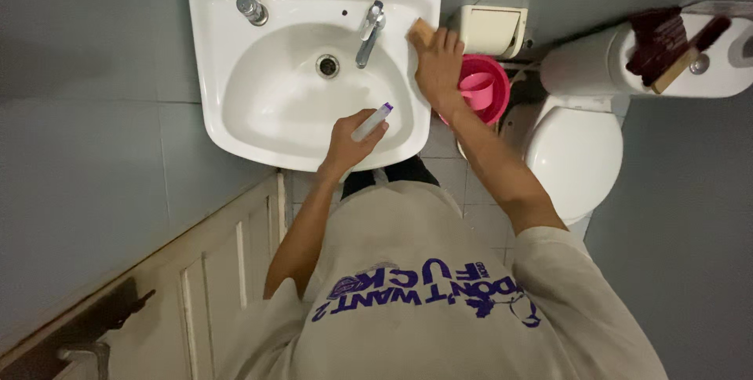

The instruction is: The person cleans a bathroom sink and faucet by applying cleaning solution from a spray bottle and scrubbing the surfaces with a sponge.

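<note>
Two hands over a white sink (235, 74), left hand (349, 145) gripping a white purple-tipped bottle (372, 121), right hand (439, 62) pressing a tan sponge (421, 31)

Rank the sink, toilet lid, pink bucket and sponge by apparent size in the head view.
1. sink, clearly largest.
2. toilet lid.
3. pink bucket, partly hidden by the right hand.
4. sponge, mostly covered, smallest showing.
</note>
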